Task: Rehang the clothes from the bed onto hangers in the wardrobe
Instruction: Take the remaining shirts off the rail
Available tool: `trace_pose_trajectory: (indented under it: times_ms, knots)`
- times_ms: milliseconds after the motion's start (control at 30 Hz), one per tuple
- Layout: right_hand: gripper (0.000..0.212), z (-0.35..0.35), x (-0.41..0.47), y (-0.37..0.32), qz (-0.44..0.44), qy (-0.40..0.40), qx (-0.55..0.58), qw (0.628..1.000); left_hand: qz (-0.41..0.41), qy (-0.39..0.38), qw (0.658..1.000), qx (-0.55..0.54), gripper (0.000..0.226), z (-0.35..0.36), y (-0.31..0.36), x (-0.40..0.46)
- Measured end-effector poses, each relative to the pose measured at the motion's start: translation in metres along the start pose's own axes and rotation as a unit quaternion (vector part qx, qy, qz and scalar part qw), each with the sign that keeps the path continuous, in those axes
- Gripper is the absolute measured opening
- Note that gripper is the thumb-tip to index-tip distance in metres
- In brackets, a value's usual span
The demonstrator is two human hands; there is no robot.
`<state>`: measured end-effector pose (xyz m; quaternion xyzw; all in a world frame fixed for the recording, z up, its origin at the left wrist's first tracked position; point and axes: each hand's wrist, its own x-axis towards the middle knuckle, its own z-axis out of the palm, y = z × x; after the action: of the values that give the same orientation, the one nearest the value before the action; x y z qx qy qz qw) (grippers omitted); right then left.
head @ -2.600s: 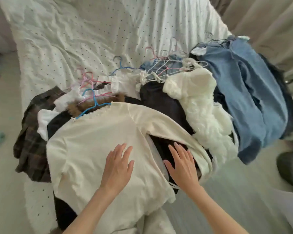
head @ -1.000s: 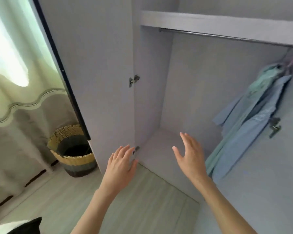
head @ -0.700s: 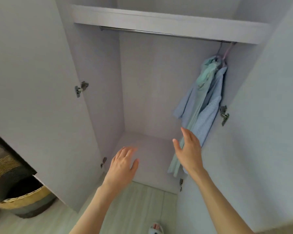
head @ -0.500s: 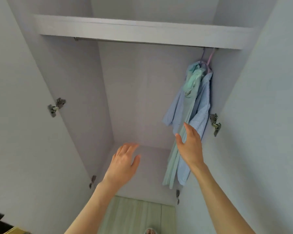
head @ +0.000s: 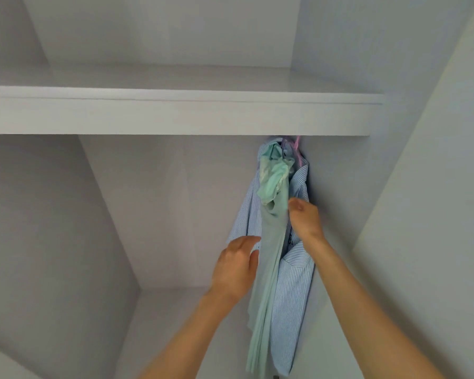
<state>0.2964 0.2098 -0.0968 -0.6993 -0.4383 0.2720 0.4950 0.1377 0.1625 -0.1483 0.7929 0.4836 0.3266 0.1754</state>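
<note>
Wardrobe (head: 153, 214): pale grey inside, seen from below, open toward me. Back wall and left side wall bare.

Shelf (head: 175, 113): white, runs across the top from left to right. The rail under it is hidden by the shelf's front edge.

Clothes, two pieces, hanging at the far right under the shelf:
- Green garment (head: 268, 242): mint, bunched at the top, falling in a long narrow fold in front of the shirt.
- Striped shirt (head: 290, 291): blue and white, behind and to the right of the green garment, against the right wall.

Hangers (head: 296, 143): only pink and purple hook ends show, just below the shelf edge, above the clothes.

My right hand (head: 303, 217): raised beside the clothes; my grip is curled, thumb and fingers closed on the right edge of the green garment where it meets the shirt's collar. Which of the two layers the fingertips catch behind the fold I cannot tell.

My left hand (head: 237, 265): lower, left of the green garment, fingers loosely extended, fingertips touching its left edge; this grip holds nothing.

Both forearms bare, reaching up from the near edge.
</note>
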Motion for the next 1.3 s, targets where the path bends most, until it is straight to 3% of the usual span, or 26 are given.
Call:
trace_pose_trajectory:
  times_ms: [167,267,333,500,733,800,1000,1133,1300]
  knots:
    - [0.028,0.012,0.02,-0.006,0.041,-0.067,0.048,0.996,-0.017,-0.028,0.998,-0.059,0.043,0.015,0.01,0.057]
    - [0.025,0.015,0.025,-0.016,0.049,-0.09,0.054,0.993,-0.039,0.001,0.994,-0.098,0.037,0.017,0.011,0.078]
    - [0.027,0.018,0.034,-0.02,0.059,-0.087,0.03,0.994,-0.049,0.005,0.993,-0.108,0.025,0.018,0.005,0.086]
    - [0.026,0.034,0.055,-0.026,0.07,-0.043,0.008,0.997,-0.025,0.005,0.991,-0.128,0.025,0.019,-0.008,0.09]
    - [0.025,0.047,0.072,-0.035,0.118,-0.009,0.074,0.99,-0.029,0.008,0.989,-0.142,0.013,0.018,-0.014,0.094]
    - [0.011,0.05,0.071,-0.034,0.109,-0.01,0.079,0.991,-0.021,0.007,0.99,-0.137,0.013,0.018,-0.017,0.093]
    - [0.013,0.053,0.068,-0.023,0.071,-0.005,0.128,0.989,0.022,0.031,0.991,-0.13,0.01,0.017,-0.024,0.09]
    - [0.03,0.045,0.064,-0.029,0.046,-0.009,0.145,0.988,0.054,0.05,0.989,-0.131,0.01,0.014,-0.021,0.089]
    - [0.022,0.025,0.047,-0.022,0.012,0.015,0.148,0.989,0.082,0.024,0.988,-0.129,0.013,0.011,-0.043,0.069]
